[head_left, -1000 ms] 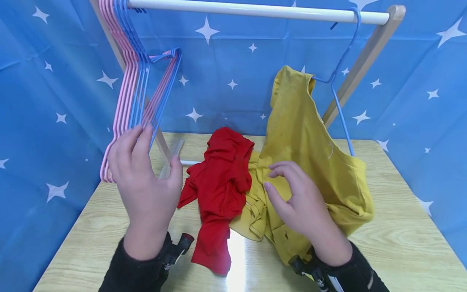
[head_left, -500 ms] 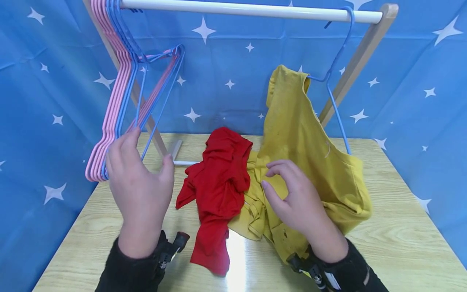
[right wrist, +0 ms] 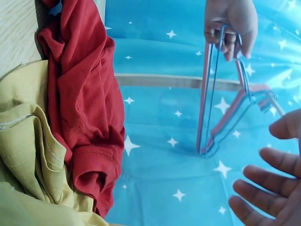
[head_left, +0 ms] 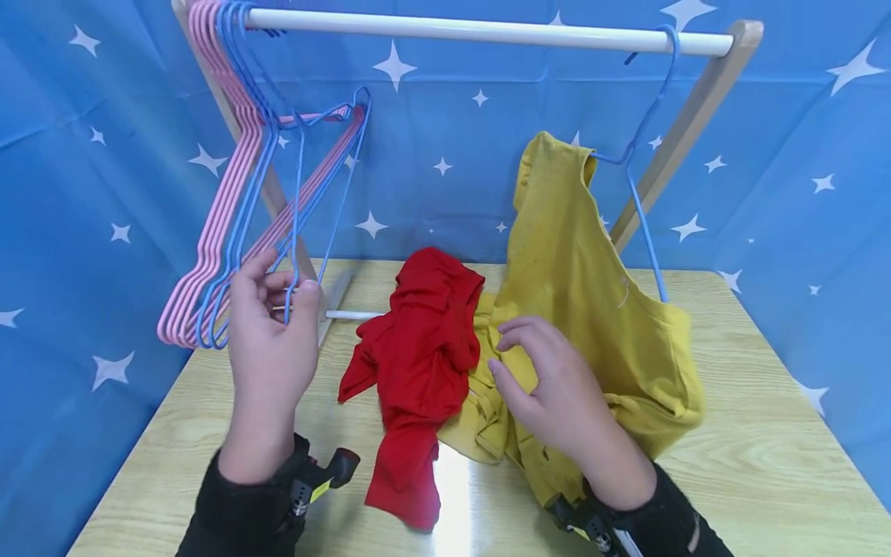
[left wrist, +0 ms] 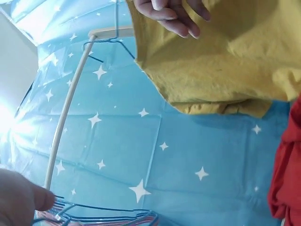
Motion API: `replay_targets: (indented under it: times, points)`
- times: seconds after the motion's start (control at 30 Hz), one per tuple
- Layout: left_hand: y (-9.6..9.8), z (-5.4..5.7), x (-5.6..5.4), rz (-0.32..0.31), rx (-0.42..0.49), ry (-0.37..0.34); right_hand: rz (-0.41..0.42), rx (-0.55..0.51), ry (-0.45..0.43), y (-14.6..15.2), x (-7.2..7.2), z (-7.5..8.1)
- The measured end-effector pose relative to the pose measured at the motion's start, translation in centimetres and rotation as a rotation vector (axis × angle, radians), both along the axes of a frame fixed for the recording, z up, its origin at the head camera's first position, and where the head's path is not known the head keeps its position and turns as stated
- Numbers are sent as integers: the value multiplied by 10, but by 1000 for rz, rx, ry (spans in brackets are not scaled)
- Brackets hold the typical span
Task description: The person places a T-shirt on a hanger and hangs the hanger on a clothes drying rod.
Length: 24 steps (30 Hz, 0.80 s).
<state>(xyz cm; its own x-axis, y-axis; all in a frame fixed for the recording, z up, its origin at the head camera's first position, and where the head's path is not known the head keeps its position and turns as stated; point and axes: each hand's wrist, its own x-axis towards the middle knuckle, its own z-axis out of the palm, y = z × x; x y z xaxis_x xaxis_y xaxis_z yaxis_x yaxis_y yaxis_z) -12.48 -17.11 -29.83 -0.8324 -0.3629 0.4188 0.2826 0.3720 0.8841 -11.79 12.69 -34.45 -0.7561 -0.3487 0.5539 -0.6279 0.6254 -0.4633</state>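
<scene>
My left hand [head_left: 273, 348] pinches the near end of a blue clothes hanger [head_left: 298, 201] between thumb and fingers. That hanger stands apart from a bunch of pink and blue hangers [head_left: 233, 182] at the rail's left end. In the right wrist view the left hand [right wrist: 237, 19] shows at the top, on the hanger's end. My right hand [head_left: 550, 387] holds nothing, fingers loosely bent, in front of a yellow garment [head_left: 567, 232]. This garment droops from another blue hanger [head_left: 643, 220] at the right. A crumpled red garment [head_left: 431, 348] lies between my hands.
A white rail [head_left: 459, 29] with a slanted wooden post [head_left: 689, 128] carries the hangers over the wood-grain table [head_left: 759, 433]. Behind it hangs a blue star-printed cloth [head_left: 445, 209]. The red garment overlaps part of the yellow cloth on the table.
My left hand has closed its fingers on one blue hanger's end, and that hanger has swung rightward, away from the bunch. The right hand has barely moved.
</scene>
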Motion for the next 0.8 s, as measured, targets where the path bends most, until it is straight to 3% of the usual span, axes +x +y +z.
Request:
replay_targets:
  times: [0.13,0.3,0.4,0.63,0.8]
  points:
    - [-4,2,-2,-60,112,-67,4,8,-5,-2,2,-1]
    - [-6,10,-2,-141,119,-125,2,13,-10,-2,3,0]
    - [-6,13,-2,-161,144,-105,-2,10,-2,-3,3,-1]
    - [-2,18,6,-208,277,28,-2,20,18,-3,3,-2]
    - [-1,18,7,-233,307,59,-5,25,10,-4,3,-3]
